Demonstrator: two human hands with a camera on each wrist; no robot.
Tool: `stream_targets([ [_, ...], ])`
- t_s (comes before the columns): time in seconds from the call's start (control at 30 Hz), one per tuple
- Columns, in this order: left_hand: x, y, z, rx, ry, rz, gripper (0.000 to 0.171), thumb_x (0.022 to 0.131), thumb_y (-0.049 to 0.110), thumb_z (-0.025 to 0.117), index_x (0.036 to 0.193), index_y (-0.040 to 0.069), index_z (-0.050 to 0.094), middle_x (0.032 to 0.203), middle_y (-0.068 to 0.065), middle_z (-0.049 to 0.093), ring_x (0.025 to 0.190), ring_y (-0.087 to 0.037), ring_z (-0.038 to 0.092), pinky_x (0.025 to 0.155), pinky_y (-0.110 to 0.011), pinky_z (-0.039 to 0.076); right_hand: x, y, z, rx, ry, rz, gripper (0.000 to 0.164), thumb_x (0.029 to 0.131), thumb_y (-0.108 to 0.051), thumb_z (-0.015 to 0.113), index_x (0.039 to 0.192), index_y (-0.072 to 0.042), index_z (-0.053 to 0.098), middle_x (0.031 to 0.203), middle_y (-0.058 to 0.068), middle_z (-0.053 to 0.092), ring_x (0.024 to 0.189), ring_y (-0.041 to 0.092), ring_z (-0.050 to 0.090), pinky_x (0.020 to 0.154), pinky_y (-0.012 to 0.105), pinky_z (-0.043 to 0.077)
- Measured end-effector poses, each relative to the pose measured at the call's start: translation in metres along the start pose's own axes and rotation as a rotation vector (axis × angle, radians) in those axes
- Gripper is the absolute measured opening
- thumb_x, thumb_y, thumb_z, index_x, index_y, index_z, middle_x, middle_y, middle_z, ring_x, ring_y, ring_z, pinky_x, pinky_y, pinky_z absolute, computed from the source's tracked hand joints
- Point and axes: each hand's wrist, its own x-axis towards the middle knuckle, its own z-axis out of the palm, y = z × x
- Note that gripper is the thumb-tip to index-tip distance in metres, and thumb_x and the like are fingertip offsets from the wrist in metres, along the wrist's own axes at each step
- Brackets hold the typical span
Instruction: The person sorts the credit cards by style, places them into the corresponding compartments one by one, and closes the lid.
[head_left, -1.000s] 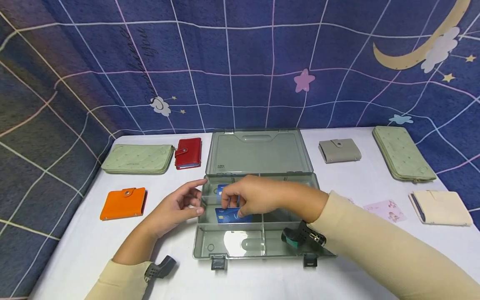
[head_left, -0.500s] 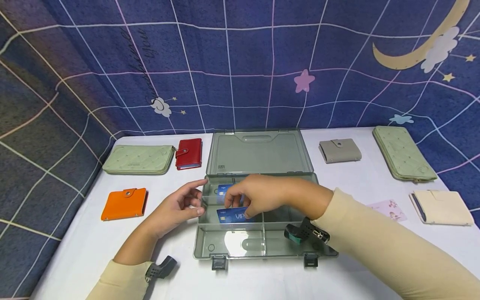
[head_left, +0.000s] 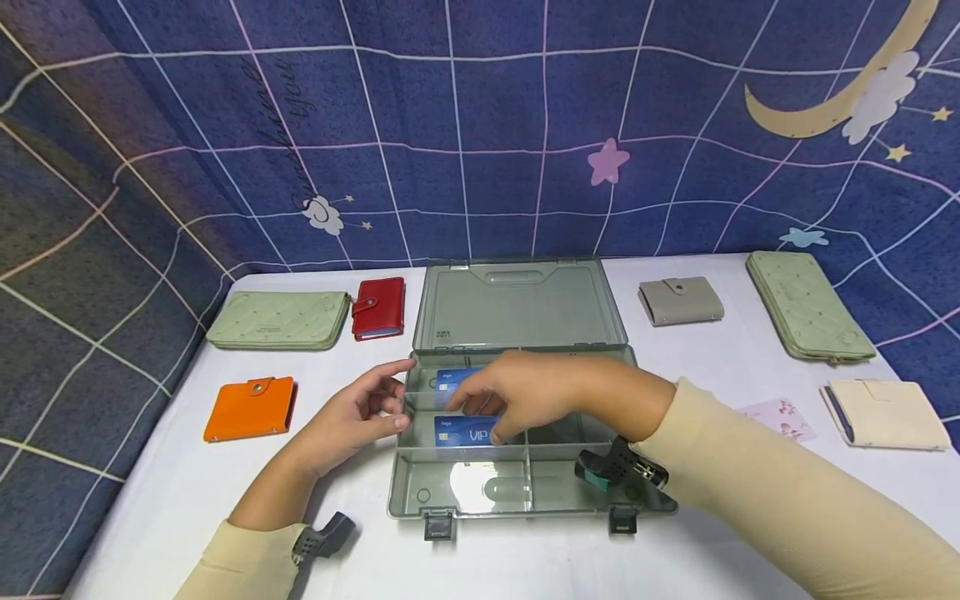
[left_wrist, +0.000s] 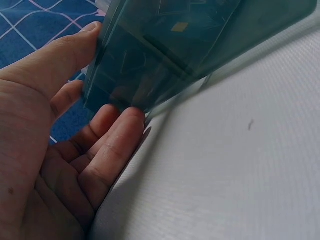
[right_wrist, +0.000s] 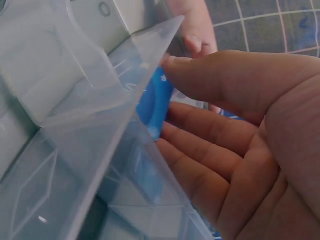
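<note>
A grey-green translucent divided box (head_left: 397,483) lies with its lid (head_left: 517,304) folded back. My right hand (head_left: 525,396) is over its left middle compartment, where a blue VIP card (head_left: 461,432) lies. The thumb touches the card's right end; the other fingers are extended above and beyond it. In the right wrist view the blue card (right_wrist: 155,105) shows between thumb and fingers, partly behind a clear divider. A second blue card (head_left: 450,381) lies in the back left compartment, partly hidden. My left hand (head_left: 352,421) rests its fingertips and thumb against the box's left wall.
To the left lie a green long wallet (head_left: 277,320), a red card holder (head_left: 379,308) and an orange one (head_left: 249,408). To the right are a grey holder (head_left: 681,301), a green wallet (head_left: 810,306), a cream holder (head_left: 887,415) and a pink card (head_left: 780,417).
The front blue card, tilted up in my right hand half a second ago, now lies flatter in its compartment. The right fingers have lifted and loosened from it. My left hand stays put.
</note>
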Motion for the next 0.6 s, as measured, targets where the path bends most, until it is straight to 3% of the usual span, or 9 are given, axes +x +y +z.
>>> stream_targets([
  [0.2, 0.000, -0.001, 0.000, 0.005, 0.004, 0.006, 0.074, 0.094, 0.004, 0.081, 0.160, 0.011, 0.047, 0.118, -0.017, 0.057, 0.102, -0.022, 0.062, 0.086, -0.022, 0.055, -0.010, 0.000, -0.008, 0.065, 0.016, -0.048, 0.063, 0.090, 0.001, 0.081, 0.149, -0.006, 0.060, 0.138, 0.012, 0.069, 0.120, 0.025, 0.072, 0.102, 0.033, 0.056],
  [0.47, 0.000, 0.000, 0.000, -0.002, 0.003, -0.001, 0.075, 0.094, 0.005, 0.081, 0.160, 0.011, 0.047, 0.118, -0.018, 0.057, 0.103, -0.023, 0.062, 0.088, -0.022, 0.055, -0.027, 0.018, -0.013, 0.198, 0.095, -0.159, 0.046, 0.095, -0.004, 0.077, 0.140, 0.000, 0.065, 0.131, 0.015, 0.072, 0.118, 0.030, 0.072, 0.100, 0.031, 0.057],
  [0.6, 0.000, -0.001, 0.000, 0.002, 0.003, 0.008, 0.075, 0.093, 0.004, 0.082, 0.159, 0.010, 0.047, 0.118, -0.018, 0.057, 0.102, -0.022, 0.062, 0.087, -0.022, 0.055, -0.042, 0.023, -0.017, 0.276, 0.140, -0.159, 0.043, 0.097, -0.005, 0.075, 0.138, 0.000, 0.066, 0.128, 0.014, 0.072, 0.116, 0.035, 0.071, 0.099, 0.035, 0.058],
])
